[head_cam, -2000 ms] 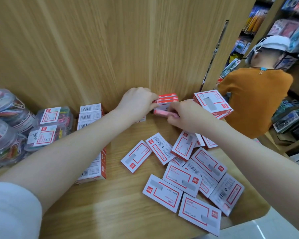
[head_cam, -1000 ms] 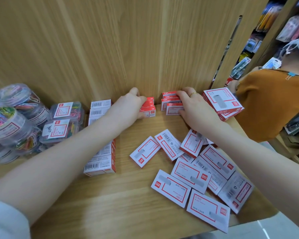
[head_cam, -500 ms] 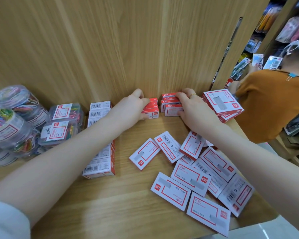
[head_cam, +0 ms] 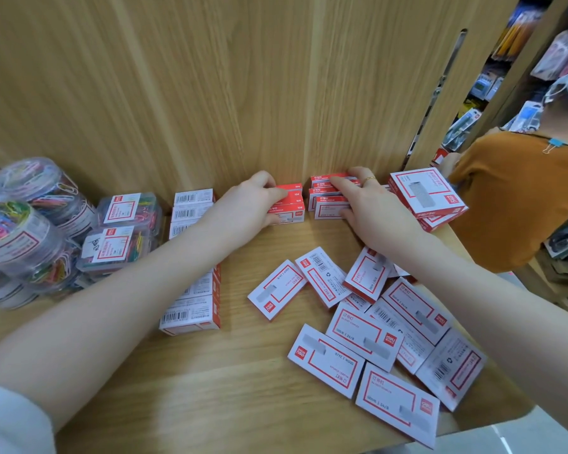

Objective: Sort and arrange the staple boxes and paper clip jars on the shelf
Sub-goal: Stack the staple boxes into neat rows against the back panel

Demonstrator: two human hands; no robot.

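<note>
On the wooden shelf point(head_cam: 243, 381), two small stacks of red-and-white staple boxes stand against the back panel. My left hand point(head_cam: 250, 204) grips the left stack point(head_cam: 291, 204) from its left side. My right hand point(head_cam: 371, 208) lies over the right stack point(head_cam: 327, 199), fingers on its top. Several loose staple boxes point(head_cam: 368, 332) lie scattered flat at the front right. A row of staple boxes point(head_cam: 192, 309) runs front to back under my left forearm. Paper clip jars point(head_cam: 23, 224) and clear clip boxes point(head_cam: 125, 224) sit at the far left.
A larger staple box point(head_cam: 427, 191) rests tilted at the shelf's right rear corner. A person in an orange shirt point(head_cam: 518, 198) stands right of the shelf, beside racks of goods. The shelf's front edge runs across the bottom right.
Two seconds ago my right hand held a box next to the stack. Both hands since settled on the two rear stacks and have hardly moved in the last half second.
</note>
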